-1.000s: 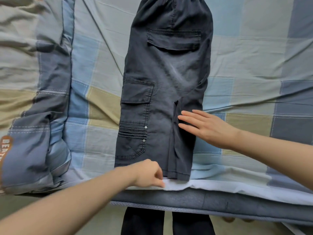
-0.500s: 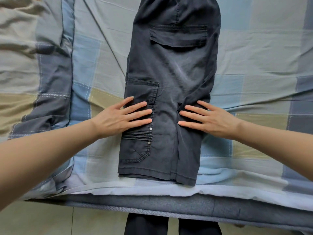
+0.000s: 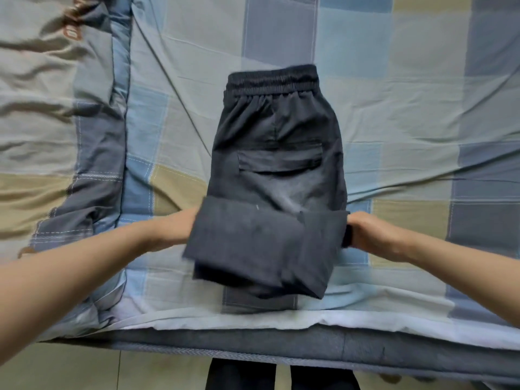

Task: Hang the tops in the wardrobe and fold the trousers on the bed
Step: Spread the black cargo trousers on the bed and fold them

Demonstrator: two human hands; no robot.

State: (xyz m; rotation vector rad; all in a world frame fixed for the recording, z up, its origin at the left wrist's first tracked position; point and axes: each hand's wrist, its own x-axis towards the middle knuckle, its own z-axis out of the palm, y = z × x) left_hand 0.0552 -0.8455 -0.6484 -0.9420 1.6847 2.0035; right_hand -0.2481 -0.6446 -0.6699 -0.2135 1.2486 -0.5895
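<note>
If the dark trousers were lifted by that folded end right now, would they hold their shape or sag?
Probably sag: the trousers drape softly, and the lifted leg end bends over between the left hand and right hand. The elastic waistband is gathered, not stiff. They look light and unlikely to slip on the wrinkled checked sheet.

A single wide-angle head view looks steeply down from above the near edge of the bed with its checked blue, grey and tan sheet, close enough that both forearms enter from the bottom corners and the pale tiled floor shows below.
</note>
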